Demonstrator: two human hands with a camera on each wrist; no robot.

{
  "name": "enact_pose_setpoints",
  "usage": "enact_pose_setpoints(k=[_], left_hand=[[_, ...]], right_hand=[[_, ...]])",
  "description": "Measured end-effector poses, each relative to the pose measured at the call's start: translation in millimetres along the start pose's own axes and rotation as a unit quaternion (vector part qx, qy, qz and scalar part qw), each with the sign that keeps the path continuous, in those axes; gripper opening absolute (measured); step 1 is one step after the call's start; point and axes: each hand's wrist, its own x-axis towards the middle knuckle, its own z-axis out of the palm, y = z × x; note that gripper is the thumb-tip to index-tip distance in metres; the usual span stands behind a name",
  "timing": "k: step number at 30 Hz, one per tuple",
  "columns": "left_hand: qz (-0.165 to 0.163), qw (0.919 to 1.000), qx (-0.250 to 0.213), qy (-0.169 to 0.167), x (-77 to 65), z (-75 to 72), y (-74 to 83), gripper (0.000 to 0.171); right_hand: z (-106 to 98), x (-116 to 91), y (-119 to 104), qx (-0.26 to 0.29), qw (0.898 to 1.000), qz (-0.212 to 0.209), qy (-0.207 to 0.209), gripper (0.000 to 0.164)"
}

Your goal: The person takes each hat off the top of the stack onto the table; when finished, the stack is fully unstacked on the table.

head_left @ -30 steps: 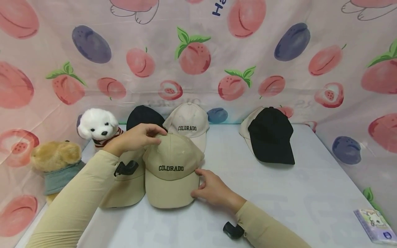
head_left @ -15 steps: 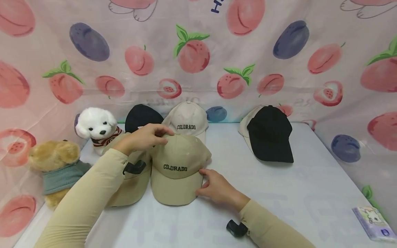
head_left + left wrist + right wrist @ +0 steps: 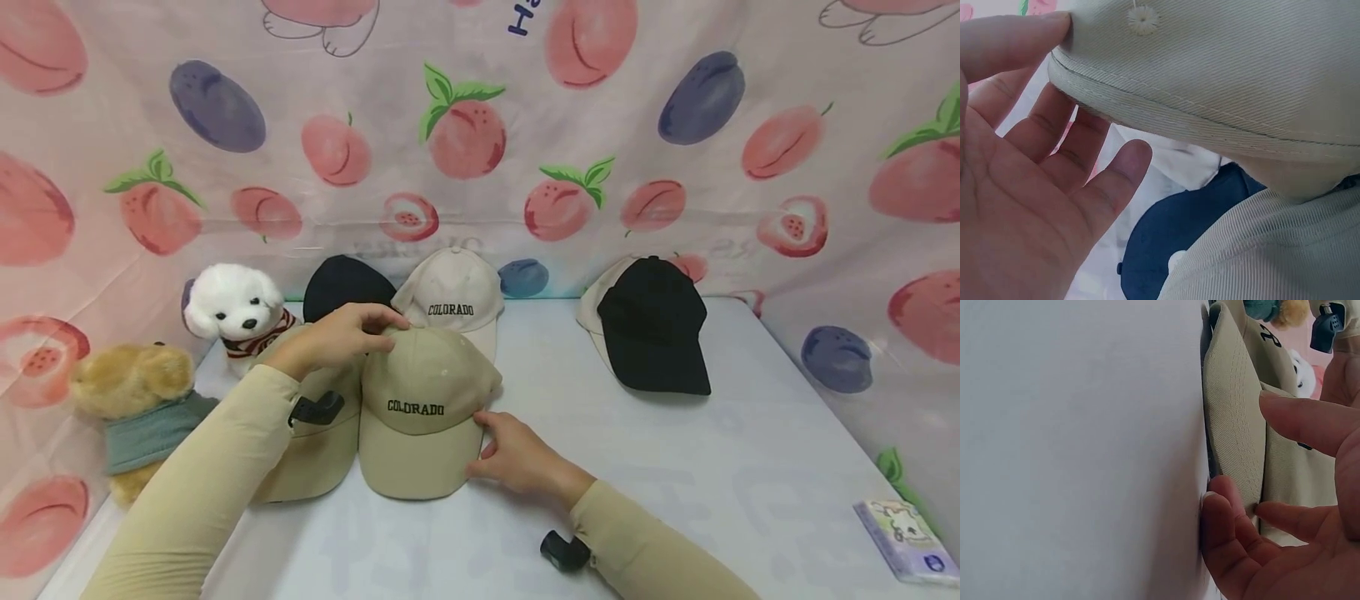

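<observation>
A tan baseball cap (image 3: 420, 379) lettered COLORADO lies on the table, brim toward me. My left hand (image 3: 341, 337) grips the edge of its crown at the back left; in the left wrist view the thumb presses the outside while fingers reach beneath the rim. At the right side, my right hand (image 3: 521, 458) holds the brim, with the thumb on top and fingertips low at its edge in the right wrist view. Another tan cap (image 3: 318, 458) sits directly left, partly covered by my left wrist. Behind stand a black cap (image 3: 347, 283) and a cream COLORADO cap (image 3: 453, 287).
A black cap (image 3: 656, 333) overlaps a cream one (image 3: 596, 304) at the back right. White (image 3: 232, 304) and brown (image 3: 135, 379) plush dogs stand at the left. A small purple packet (image 3: 903, 542) lies near the right edge. Fruit-print cloth (image 3: 480, 200) hangs behind.
Both hands shifted the tan COLORADO cap slightly right, then a little back to the left. Their hold on it looks the same throughout.
</observation>
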Motion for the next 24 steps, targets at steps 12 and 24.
enact_pose_setpoints(k=[12, 24], left_hand=[[0.002, 1.0, -0.004, 0.007, -1.6, -2.8, -3.0, 0.031], [-0.012, 0.9999, 0.007, 0.01, -5.9, -6.3, 1.6, 0.033]], right_hand=[[-1.0, 3.0, 1.1, 0.015, 1.0, 0.012, 0.009, 0.081], [-1.3, 1.6, 1.3, 0.041, 0.999, 0.015, 0.015, 0.079]])
